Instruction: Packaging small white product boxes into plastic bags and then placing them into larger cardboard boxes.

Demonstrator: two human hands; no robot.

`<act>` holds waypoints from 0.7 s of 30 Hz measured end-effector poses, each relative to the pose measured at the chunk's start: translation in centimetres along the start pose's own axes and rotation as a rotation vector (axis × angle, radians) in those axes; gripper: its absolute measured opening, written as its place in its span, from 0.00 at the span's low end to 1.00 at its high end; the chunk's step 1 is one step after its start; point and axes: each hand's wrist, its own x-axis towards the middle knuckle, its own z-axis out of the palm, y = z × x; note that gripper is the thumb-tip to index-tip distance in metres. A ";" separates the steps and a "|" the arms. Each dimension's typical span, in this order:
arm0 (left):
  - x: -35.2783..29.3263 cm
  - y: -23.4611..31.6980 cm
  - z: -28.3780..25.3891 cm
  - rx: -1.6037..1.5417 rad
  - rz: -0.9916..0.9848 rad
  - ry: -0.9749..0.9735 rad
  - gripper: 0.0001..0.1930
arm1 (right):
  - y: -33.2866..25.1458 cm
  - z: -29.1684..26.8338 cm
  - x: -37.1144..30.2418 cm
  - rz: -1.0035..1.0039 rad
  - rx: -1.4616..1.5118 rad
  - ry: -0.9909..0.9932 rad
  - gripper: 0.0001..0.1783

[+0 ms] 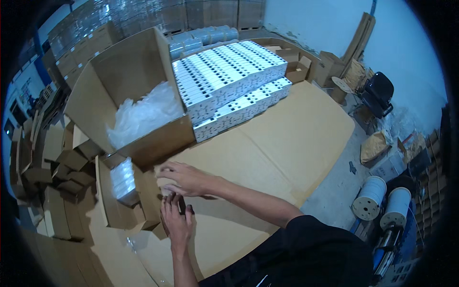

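Note:
An open cardboard carton point(112, 203) lies in front of me on the left, holding a clear-wrapped stack of small boxes point(124, 181) inside. At the carton's right side, my right hand point(186, 179) curls its fingers over a tan cardboard flap point(164, 182). Just below it, my left hand point(177, 222) rests near the same flap, fingers stretched and thumb apart. Behind the carton stands a large open cardboard box point(155, 143) with crumpled clear plastic bags point(146, 115) in it.
Two layers of small white printed boxes point(229, 71) sit right of the large box. Cardboard sheeting point(282, 138) covers the table. Empty cartons point(62, 162) crowd the left. On the floor at right are white spools point(370, 198) and a black chair point(377, 93).

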 end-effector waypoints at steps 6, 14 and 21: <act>6.9 -1.3 1.9 -0.049 0.056 0.001 0.18 | 6.6 -8.0 -4.2 0.031 -0.116 0.168 0.11; 8.5 -2.5 2.7 -0.081 0.104 0.032 0.16 | 9.0 -14.3 -0.7 0.152 -0.356 0.575 0.26; 8.9 -2.5 2.7 -0.102 0.071 0.018 0.16 | 9.9 -13.9 1.2 0.175 -0.384 0.569 0.26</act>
